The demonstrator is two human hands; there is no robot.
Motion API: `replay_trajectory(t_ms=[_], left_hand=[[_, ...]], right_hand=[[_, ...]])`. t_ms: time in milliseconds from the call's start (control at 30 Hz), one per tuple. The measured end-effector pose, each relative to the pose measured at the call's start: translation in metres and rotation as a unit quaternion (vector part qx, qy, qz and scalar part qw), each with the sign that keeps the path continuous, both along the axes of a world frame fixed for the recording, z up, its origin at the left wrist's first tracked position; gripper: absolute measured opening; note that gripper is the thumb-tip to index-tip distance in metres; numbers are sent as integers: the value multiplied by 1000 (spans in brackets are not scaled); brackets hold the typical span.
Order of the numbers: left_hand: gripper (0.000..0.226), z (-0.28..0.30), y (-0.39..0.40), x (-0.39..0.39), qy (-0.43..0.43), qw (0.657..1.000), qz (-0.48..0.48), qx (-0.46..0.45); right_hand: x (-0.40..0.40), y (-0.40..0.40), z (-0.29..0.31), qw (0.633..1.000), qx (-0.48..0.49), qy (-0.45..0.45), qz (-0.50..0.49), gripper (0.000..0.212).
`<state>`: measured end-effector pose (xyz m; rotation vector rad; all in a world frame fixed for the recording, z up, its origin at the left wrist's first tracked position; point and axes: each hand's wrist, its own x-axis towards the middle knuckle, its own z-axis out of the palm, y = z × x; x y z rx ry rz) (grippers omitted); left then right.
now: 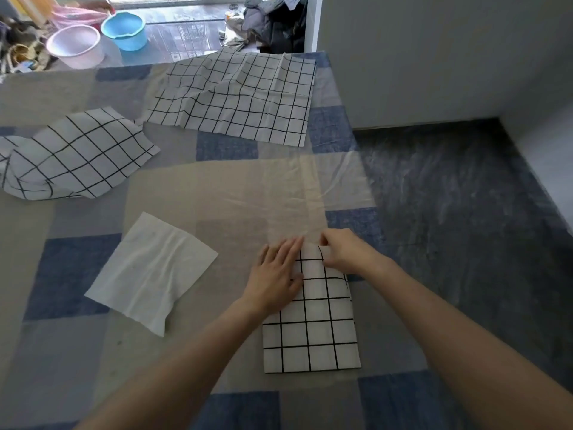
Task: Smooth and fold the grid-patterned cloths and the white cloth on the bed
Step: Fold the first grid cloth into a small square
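A folded grid-patterned cloth (313,330) lies as a narrow rectangle on the bed in front of me. My left hand (279,274) rests flat on its far left part, fingers spread. My right hand (344,251) pinches the cloth's far edge between thumb and fingers. A white cloth (148,271) lies flat and slightly creased to the left. A wrinkled grid cloth (235,97) is spread at the far end of the bed. Another grid cloth (71,156) lies crumpled at the far left.
The bed sheet (217,187) is checked in grey, beige and blue. A dark blue mat (449,212) lies at the right beside a grey wall (434,57). Beyond the bed stand a pink basin (76,46), a blue basin (124,29) and a pile of clothes (273,23).
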<state>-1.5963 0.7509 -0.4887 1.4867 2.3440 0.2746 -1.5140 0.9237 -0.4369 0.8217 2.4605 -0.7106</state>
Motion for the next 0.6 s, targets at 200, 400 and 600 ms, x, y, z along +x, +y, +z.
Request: replay_trajectory(t_ms=[200, 400, 600], left_hand=[[64, 51, 51, -43, -28, 992, -24, -122], [10, 86, 47, -84, -67, 993, 12, -91], [2, 153, 41, -108, -17, 992, 26, 118]], right_hand=[[-2, 4, 24, 994, -83, 69, 21, 10], [1, 11, 64, 979, -52, 196, -31, 13], [-1, 11, 104, 951, 44, 297, -69, 14]])
